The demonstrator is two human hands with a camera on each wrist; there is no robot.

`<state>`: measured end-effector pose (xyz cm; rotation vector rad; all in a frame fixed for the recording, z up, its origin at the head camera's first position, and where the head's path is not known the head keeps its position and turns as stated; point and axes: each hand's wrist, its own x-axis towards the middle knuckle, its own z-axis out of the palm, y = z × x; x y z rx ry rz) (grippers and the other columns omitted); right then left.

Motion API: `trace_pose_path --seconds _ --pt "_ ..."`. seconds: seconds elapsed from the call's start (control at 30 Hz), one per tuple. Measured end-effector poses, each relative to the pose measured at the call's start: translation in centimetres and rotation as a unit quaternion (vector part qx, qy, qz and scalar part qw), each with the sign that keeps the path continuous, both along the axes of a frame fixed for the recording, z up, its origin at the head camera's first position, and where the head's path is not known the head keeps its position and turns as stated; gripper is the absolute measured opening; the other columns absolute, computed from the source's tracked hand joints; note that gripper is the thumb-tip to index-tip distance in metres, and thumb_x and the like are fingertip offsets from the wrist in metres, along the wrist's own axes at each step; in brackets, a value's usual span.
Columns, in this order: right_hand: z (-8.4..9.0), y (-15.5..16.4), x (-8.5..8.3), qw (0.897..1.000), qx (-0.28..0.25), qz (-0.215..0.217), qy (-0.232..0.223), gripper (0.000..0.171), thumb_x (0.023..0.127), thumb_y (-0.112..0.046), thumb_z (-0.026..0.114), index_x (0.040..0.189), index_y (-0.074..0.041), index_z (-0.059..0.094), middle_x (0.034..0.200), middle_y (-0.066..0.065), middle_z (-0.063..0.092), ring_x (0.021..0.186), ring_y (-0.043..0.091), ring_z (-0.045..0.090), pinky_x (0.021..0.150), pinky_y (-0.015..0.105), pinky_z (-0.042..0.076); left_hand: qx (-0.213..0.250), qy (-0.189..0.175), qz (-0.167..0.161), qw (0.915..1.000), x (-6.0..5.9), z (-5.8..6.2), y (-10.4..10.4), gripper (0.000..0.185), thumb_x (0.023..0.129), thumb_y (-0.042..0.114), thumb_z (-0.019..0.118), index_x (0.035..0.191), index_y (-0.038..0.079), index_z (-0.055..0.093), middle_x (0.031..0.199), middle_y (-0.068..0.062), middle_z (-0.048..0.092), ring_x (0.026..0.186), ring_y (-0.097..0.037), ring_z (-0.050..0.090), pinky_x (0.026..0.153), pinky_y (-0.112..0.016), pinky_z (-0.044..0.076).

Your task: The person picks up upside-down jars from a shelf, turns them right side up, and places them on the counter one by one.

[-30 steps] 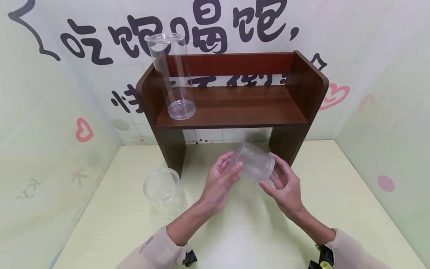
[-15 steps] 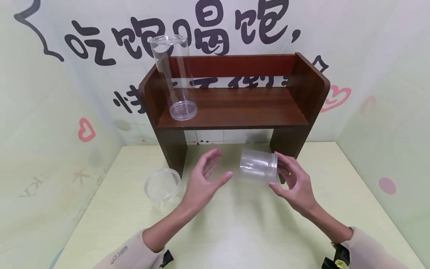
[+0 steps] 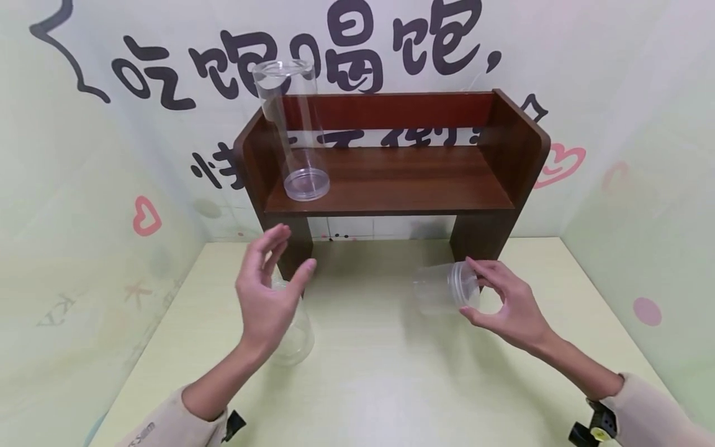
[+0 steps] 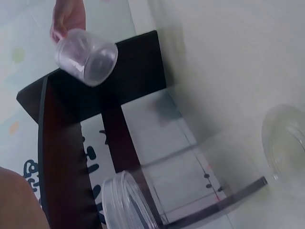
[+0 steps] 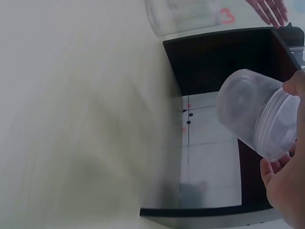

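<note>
My right hand (image 3: 511, 310) grips a small clear plastic jar (image 3: 436, 290) by its ridged mouth end, fingers above and thumb below. The jar lies sideways in the air, base pointing left, as the right wrist view also shows the jar (image 5: 248, 107). My left hand (image 3: 265, 307), fingers spread and thumb apart, hovers over another clear jar (image 3: 297, 340) that stands upright on the table at left. Much of that jar is hidden behind the hand in the head view. In the left wrist view its ringed rim (image 4: 125, 202) shows close to the hand.
A dark brown wooden shelf (image 3: 391, 177) stands at the back of the pale table (image 3: 380, 372). On its upper board, at the left end, rises a tall clear cylinder (image 3: 293, 133). Behind is a wall (image 3: 139, 136) with black lettering and pink hearts.
The left hand has let go of the small jar and moved left to the other jar. The right hand has carried the small jar rightward and turned it level.
</note>
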<state>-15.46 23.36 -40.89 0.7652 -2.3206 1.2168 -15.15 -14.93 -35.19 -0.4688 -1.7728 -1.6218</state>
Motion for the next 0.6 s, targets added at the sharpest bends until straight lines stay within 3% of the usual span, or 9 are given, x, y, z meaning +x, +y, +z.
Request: trace_pose_path --seconds 0.17,0.27,0.43,0.6 --pt "0.2 1.3 0.1 0.997 0.07 -0.031 0.021 0.08 0.068 -0.005 0.094 0.142 -0.003 0.065 0.123 0.004 0.068 0.096 0.016 0.067 0.092 0.007 0.048 0.055 0.017 0.038 0.9976 -0.4 0.4 -1.3 0.059 0.083 -0.013 0.08 0.138 -0.004 0.059 0.136 -0.019 0.06 0.131 -0.032 0.056 0.117 -0.04 0.046" --pt "0.2 2.0 0.2 0.994 0.097 -0.038 0.027 0.079 0.067 -0.007 0.095 0.141 -0.002 0.067 0.122 0.004 0.069 0.096 0.017 0.067 0.088 0.007 0.049 0.072 0.006 0.058 0.9957 -0.7 0.5 -2.2 0.061 0.083 -0.012 0.08 0.139 -0.004 0.058 0.138 -0.018 0.059 0.132 -0.033 0.055 0.117 -0.037 0.046" --pt "0.0 2.9 0.5 0.989 0.138 -0.039 0.031 0.079 0.064 -0.009 0.096 0.137 -0.001 0.068 0.121 0.006 0.069 0.097 0.021 0.069 0.084 0.011 0.052 0.012 -0.083 0.099 0.9915 -1.6 0.7 -3.9 0.071 0.087 -0.001 0.083 0.15 0.003 0.052 0.147 -0.004 0.058 0.138 -0.021 0.054 0.119 -0.029 0.043" --pt "-0.6 3.8 0.6 0.982 0.175 -0.042 0.051 0.076 0.062 -0.013 0.097 0.132 -0.001 0.071 0.119 0.009 0.069 0.098 0.026 0.069 0.073 0.033 0.061 -0.062 -0.164 0.11 0.9785 -2.8 0.9 -4.9 0.077 0.089 0.011 0.086 0.156 0.007 0.048 0.153 -0.005 0.057 0.142 -0.02 0.054 0.12 -0.03 0.041"
